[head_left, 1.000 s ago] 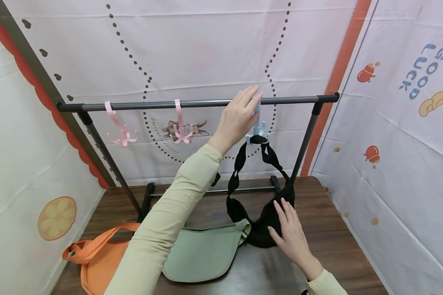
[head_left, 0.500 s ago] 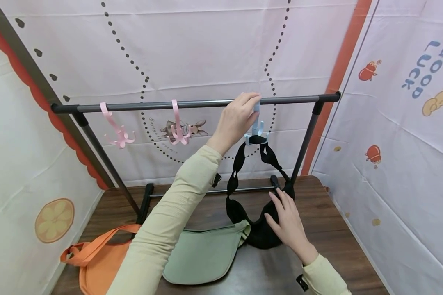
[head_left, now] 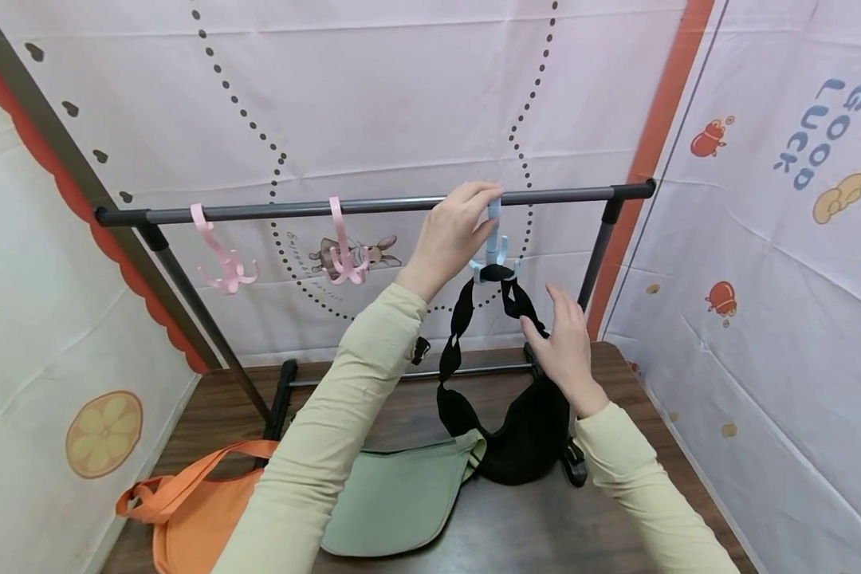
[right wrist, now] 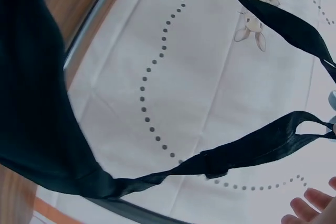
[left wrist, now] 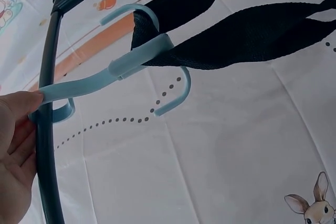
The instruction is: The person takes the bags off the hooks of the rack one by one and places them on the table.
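In the head view, a black shoulder bag [head_left: 524, 442] hangs by its twisted strap [head_left: 461, 312] from a light blue multi-prong hook [head_left: 493, 227] on the dark rail [head_left: 395, 205]. My left hand [head_left: 454, 235] holds the top of that hook at the rail; in the left wrist view, the thumb of the left hand [left wrist: 18, 150] is on the blue hook [left wrist: 81, 85] and its fingers lie behind the rail. My right hand [head_left: 567, 347] is raised beside the strap's right side, fingers extended, holding nothing. Its fingertips show at the lower corner of the right wrist view, below the strap [right wrist: 252, 153].
Two pink hooks, a tilted left one [head_left: 226, 259] and a middle one [head_left: 344, 247], hang from the rail. A green bag [head_left: 395, 498] and an orange bag [head_left: 201, 514] lie on the wooden table [head_left: 660, 478]. Printed cloth walls [head_left: 775, 239] enclose the table.
My right hand has risen from the black bag's body to beside its strap. The left hand has stayed at the rail, lowering slightly and closing its fingers on the blue hook.
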